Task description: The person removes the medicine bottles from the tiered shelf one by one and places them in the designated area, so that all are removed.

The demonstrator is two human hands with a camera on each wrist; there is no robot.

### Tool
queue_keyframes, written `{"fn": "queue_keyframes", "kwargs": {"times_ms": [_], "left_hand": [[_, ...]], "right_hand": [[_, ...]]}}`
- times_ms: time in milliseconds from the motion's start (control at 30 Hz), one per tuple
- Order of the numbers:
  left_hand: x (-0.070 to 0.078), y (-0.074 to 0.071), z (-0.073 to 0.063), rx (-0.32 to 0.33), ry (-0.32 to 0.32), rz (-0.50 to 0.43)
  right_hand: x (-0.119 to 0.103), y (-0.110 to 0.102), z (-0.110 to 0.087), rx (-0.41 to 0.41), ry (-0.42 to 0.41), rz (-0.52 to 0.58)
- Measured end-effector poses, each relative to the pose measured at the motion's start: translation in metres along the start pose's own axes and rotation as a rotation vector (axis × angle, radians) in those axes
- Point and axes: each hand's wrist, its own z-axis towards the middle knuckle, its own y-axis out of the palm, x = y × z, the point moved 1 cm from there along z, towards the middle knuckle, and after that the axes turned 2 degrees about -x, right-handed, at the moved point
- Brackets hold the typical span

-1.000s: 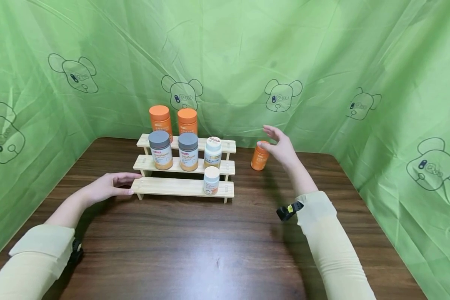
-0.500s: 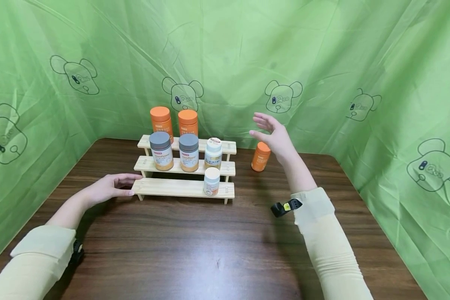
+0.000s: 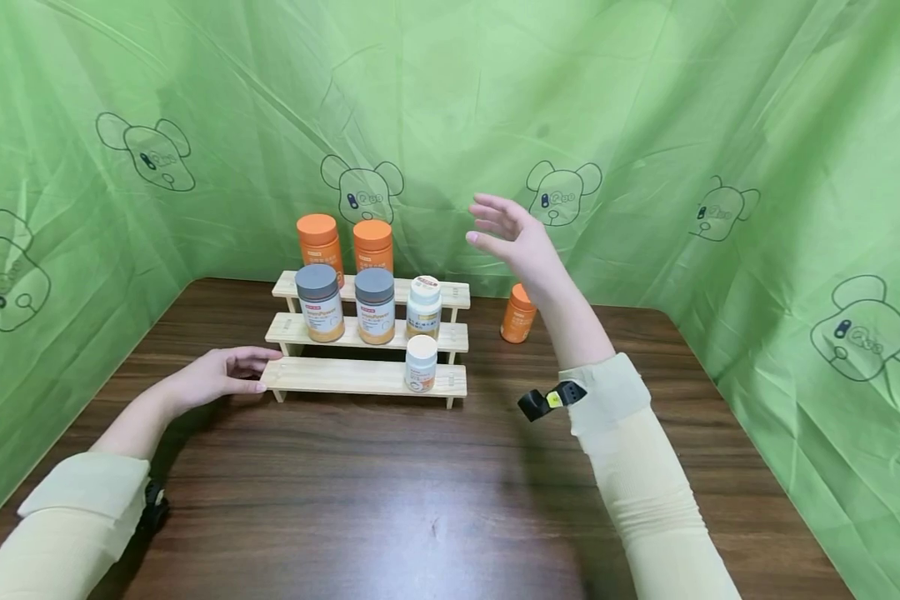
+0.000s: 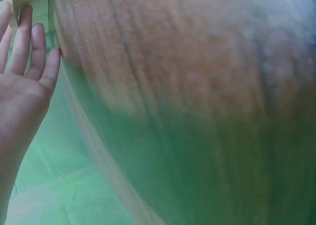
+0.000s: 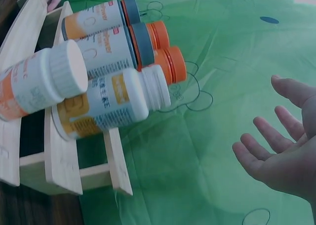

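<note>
A three-step wooden display rack (image 3: 341, 377) stands on the table. My left hand (image 3: 208, 379) holds the left end of its lowest step, thumb at the front corner and fingers behind. In the left wrist view, its fingertips meet the wood. My right hand (image 3: 521, 248) is raised right of the rack, fingers spread with nothing in them. An orange bottle (image 3: 517, 317) stands on the table beneath the right forearm, partly covered. On the rack stand two orange bottles (image 3: 372, 242) on top, two grey-lidded jars (image 3: 376, 312) and a white-capped bottle (image 5: 106, 104) mid-step, and a small white bottle (image 3: 421, 365) on the lowest step.
The brown wooden table (image 3: 390, 500) runs up to green cloth walls (image 3: 457, 108) at the back and both sides. Black wrist straps (image 3: 551, 400) sit by the sleeve cuffs.
My right hand has come away from the orange bottle on the table, moving up and to the left. The bottle stays put. The left hand keeps its place at the rack.
</note>
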Motion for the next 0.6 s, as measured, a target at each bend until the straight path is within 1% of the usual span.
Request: {"fn": "queue_keyframes", "kwargs": {"times_ms": [67,133,300,400,467,600], "left_hand": [[-0.001,0.000,0.001,-0.010,0.012,-0.026],[-0.001,-0.001,0.002,-0.015,0.011,-0.039],[-0.001,-0.002,0.003,-0.030,0.015,-0.047],[0.000,-0.002,0.003,-0.039,0.032,-0.061],[0.000,-0.002,0.004,-0.043,0.037,-0.062],[-0.001,-0.002,0.004,-0.043,0.032,-0.060]], "right_hand": [[-0.003,0.005,0.003,-0.010,-0.008,0.014],[-0.005,0.010,0.006,-0.019,-0.015,0.014],[-0.006,0.025,0.016,-0.039,-0.056,0.036],[-0.005,0.033,0.021,-0.036,-0.081,0.033],[-0.003,0.040,0.025,-0.040,-0.088,0.030],[0.000,0.051,0.033,-0.060,-0.074,0.037]]}}
